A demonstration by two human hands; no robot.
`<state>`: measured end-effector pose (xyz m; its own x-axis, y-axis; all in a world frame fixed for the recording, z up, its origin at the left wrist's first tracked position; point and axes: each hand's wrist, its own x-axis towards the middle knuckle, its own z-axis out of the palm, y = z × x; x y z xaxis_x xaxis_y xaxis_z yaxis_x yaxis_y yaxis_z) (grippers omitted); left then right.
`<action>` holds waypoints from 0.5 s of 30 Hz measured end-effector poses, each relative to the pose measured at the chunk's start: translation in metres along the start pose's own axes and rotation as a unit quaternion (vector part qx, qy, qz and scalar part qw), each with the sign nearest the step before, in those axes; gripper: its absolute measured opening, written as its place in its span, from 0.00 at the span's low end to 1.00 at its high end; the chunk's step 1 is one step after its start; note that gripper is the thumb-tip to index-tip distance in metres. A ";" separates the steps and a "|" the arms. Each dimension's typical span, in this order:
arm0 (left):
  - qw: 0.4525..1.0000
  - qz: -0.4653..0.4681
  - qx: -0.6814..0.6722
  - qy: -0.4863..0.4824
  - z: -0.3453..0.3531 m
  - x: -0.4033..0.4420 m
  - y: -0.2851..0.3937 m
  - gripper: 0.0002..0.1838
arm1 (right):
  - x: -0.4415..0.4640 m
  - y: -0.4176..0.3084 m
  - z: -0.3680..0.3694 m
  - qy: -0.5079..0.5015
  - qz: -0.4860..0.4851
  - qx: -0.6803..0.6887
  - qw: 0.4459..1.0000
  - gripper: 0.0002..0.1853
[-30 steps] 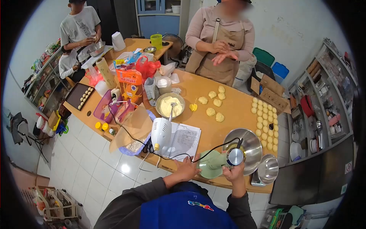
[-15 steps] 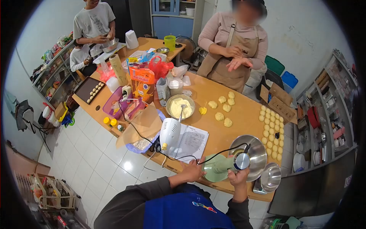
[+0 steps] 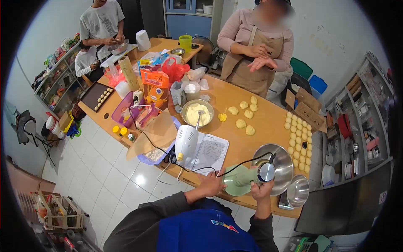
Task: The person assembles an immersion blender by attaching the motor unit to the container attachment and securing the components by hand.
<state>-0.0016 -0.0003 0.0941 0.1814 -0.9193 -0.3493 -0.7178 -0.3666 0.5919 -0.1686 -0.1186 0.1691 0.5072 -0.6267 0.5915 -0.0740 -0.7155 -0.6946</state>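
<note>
Wooden table (image 3: 270, 132): right hand (image 3: 262, 191) clasping green appliance (image 3: 240, 179); left hand (image 3: 208, 185) alongside, grip unclear

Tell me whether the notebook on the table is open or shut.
Open: the notebook lies with a page of writing facing up, partly hidden by the white mixer.

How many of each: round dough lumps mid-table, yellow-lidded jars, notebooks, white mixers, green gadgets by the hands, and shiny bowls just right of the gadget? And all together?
Round dough lumps: 7
Yellow-lidded jars: 2
Notebook: 1
White mixer: 1
Green gadget: 1
Shiny bowls: 2
Total: 14
</note>
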 end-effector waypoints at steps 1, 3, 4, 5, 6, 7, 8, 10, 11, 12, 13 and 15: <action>1.000 0.001 -0.005 0.005 0.000 -0.001 0.000 0.38 | -0.001 0.002 0.000 -0.001 0.000 0.000 1.000 0.24; 1.000 0.019 -0.007 0.015 0.007 0.002 -0.006 0.38 | -0.003 0.007 0.000 -0.002 -0.007 -0.003 1.000 0.24; 0.999 0.027 -0.008 0.021 0.009 0.004 -0.009 0.38 | -0.003 0.007 0.000 -0.003 -0.011 -0.004 1.000 0.24; 1.000 0.018 -0.014 0.015 0.011 0.004 -0.010 0.38 | -0.003 0.006 0.000 -0.004 -0.002 0.000 1.000 0.24; 1.000 0.008 -0.020 0.009 0.004 0.001 -0.004 0.38 | -0.003 0.003 -0.001 -0.005 0.007 0.004 1.000 0.25; 1.000 -0.002 -0.027 0.003 0.000 -0.001 -0.001 0.38 | -0.003 0.002 -0.001 -0.006 0.015 0.009 1.000 0.25; 0.999 0.002 -0.032 0.013 0.000 -0.001 -0.002 0.38 | -0.003 0.003 -0.001 -0.007 0.013 0.009 1.000 0.25; 0.999 0.009 -0.043 0.031 0.004 -0.001 -0.004 0.39 | -0.005 0.006 -0.001 -0.010 0.008 0.010 1.000 0.25; 0.999 0.010 -0.040 0.032 0.005 -0.001 -0.005 0.39 | -0.006 0.006 -0.002 -0.016 0.017 0.018 1.000 0.25; 0.999 0.011 -0.037 0.032 0.006 -0.001 -0.005 0.39 | -0.006 0.006 -0.003 -0.022 0.025 0.025 0.999 0.25; 0.999 0.013 -0.033 0.034 0.006 0.000 -0.006 0.39 | -0.005 0.006 -0.003 -0.027 0.033 0.032 0.999 0.25; 0.998 0.023 -0.049 0.036 0.007 0.002 -0.007 0.40 | -0.003 0.003 -0.002 -0.016 0.028 0.035 0.999 0.24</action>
<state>-0.0007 0.0018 0.0846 0.2002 -0.9422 -0.2688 -0.6584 -0.3325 0.6752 -0.1726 -0.1189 0.1662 0.5304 -0.6550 0.5382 -0.0437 -0.6552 -0.7542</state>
